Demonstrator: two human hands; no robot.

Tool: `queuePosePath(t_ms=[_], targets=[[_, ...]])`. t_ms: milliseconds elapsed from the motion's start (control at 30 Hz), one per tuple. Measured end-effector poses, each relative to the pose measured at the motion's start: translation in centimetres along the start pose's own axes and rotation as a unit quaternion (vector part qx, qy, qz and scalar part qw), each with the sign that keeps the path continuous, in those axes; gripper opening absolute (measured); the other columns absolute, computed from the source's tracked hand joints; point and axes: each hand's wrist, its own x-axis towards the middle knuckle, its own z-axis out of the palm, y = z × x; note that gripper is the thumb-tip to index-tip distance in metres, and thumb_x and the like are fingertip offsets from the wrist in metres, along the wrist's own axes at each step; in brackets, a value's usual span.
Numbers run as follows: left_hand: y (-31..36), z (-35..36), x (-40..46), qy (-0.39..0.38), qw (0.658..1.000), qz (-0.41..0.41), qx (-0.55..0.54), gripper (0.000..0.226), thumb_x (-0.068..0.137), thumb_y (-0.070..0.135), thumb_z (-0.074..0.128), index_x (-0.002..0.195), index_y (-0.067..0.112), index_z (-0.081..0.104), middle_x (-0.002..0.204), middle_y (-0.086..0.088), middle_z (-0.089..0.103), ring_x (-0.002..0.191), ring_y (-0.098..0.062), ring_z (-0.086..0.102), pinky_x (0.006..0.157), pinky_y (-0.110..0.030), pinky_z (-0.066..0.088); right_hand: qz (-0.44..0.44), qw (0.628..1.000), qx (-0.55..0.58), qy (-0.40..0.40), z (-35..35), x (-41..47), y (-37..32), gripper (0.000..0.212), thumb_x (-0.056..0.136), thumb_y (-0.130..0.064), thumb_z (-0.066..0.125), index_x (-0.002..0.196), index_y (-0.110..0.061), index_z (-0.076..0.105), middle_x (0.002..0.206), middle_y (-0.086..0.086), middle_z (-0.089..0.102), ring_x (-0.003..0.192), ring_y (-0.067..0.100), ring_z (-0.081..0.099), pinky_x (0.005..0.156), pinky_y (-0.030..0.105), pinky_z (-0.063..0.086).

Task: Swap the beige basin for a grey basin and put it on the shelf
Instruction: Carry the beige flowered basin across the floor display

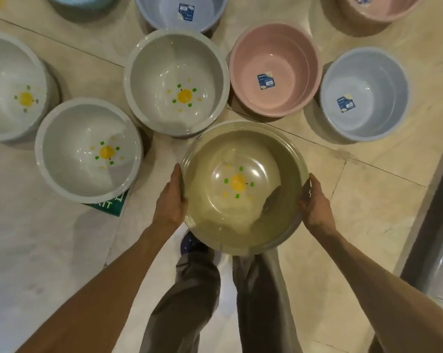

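The person is holding the round beige plastic basin over the polished cream stone floor, left hand and right hand each clasping its rim. Next, I judge, comes setting it down and taking the nearest grey flower-printed basin. No shelf is showing.

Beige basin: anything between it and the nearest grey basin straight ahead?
Nothing. In the head view only bare floor separates the beige basin, held by the left hand and right hand, from the grey basin; their rims nearly overlap.
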Motion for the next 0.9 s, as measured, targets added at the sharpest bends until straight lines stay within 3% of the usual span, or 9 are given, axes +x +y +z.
queuePosePath(t_ms=[100,133,267,400,567,633,733,900], targets=[[-0.4,0.9,1.3,0.012,0.999,-0.036,-0.026,0.078,0.103,0.019,0.052,0.162,0.042,0.007,0.141,-0.009,0.057,0.124,-0.039,0.061,0.100,-0.046,0.051,-0.019,0.999,-0.019,-0.020,0.6,2.4,0.3,0.051,0.107,-0.027,0.050,0.155,-0.015,0.037,0.126,0.004,0.062,0.117,0.040,0.063,0.095,0.047,0.050],[-0.6,1.2,1.8,0.013,0.999,-0.037,-0.026,0.079,0.100,0.022,0.051,0.164,0.038,0.007,0.146,-0.010,0.054,0.127,-0.039,0.059,0.103,-0.048,0.050,-0.024,0.999,-0.028,-0.026,0.9,3.2,0.5,0.052,0.107,-0.026,0.050,0.156,-0.013,0.035,0.126,0.006,0.062,0.116,0.040,0.062,0.095,0.046,0.050],[-1.4,2.6,3.8,0.021,1.000,-0.022,0.001,0.081,0.100,0.013,0.054,0.167,0.021,0.009,0.158,-0.015,0.046,0.136,-0.041,0.053,0.114,-0.054,0.044,-0.013,0.998,-0.055,-0.041,1.8,6.6,1.3,0.049,0.108,-0.019,0.049,0.153,-0.007,0.037,0.141,0.022,0.061,0.119,0.045,0.061,0.096,0.049,0.051],[-1.6,3.6,5.9,0.034,0.997,-0.056,-0.028,0.080,0.100,0.011,0.058,0.166,0.023,0.014,0.155,-0.016,0.050,0.133,-0.043,0.055,0.112,-0.053,0.045,-0.019,0.998,-0.057,-0.030,2.4,9.2,2.3,0.057,0.108,-0.026,0.050,0.160,-0.017,0.031,0.148,0.016,0.058,0.125,0.041,0.063,0.100,0.054,0.056],[-1.8,4.1,6.5,0.048,0.997,-0.049,-0.046,0.074,0.101,0.011,0.058,0.164,0.025,0.021,0.152,-0.010,0.054,0.132,-0.036,0.057,0.109,-0.045,0.048,-0.027,0.997,-0.055,-0.036,3.3,11.3,3.2,0.056,0.107,-0.023,0.052,0.160,-0.017,0.030,0.139,0.014,0.062,0.104,0.027,0.062,0.095,0.049,0.055],[-2.3,4.4,6.7,0.052,0.996,-0.057,-0.053,0.073,0.103,0.013,0.057,0.164,0.029,0.020,0.153,-0.006,0.053,0.133,-0.032,0.057,0.108,-0.041,0.048,-0.035,0.997,-0.062,-0.035,3.5,11.6,3.6,0.058,0.105,-0.021,0.055,0.159,-0.017,0.032,0.143,0.012,0.061,0.113,0.030,0.064,0.098,0.047,0.054],[-2.9,5.1,7.3,0.046,0.997,-0.059,-0.017,0.082,0.099,0.008,0.062,0.166,0.024,0.017,0.158,-0.010,0.046,0.137,-0.036,0.054,0.113,-0.051,0.047,-0.043,0.995,-0.085,-0.041,4.2,12.4,4.6,0.065,0.100,-0.017,0.064,0.158,-0.014,0.034,0.151,0.013,0.053,0.131,0.033,0.058,0.104,0.042,0.049],[-3.1,6.1,8.5,0.027,0.997,-0.076,-0.018,0.087,0.099,0.008,0.063,0.166,0.025,0.011,0.159,-0.015,0.041,0.139,-0.040,0.050,0.115,-0.054,0.043,-0.028,0.993,-0.089,-0.072,5.4,14.0,5.8,0.079,0.100,-0.029,0.064,0.163,-0.010,0.020,0.153,0.019,0.049,0.132,0.040,0.055,0.106,0.051,0.049]])
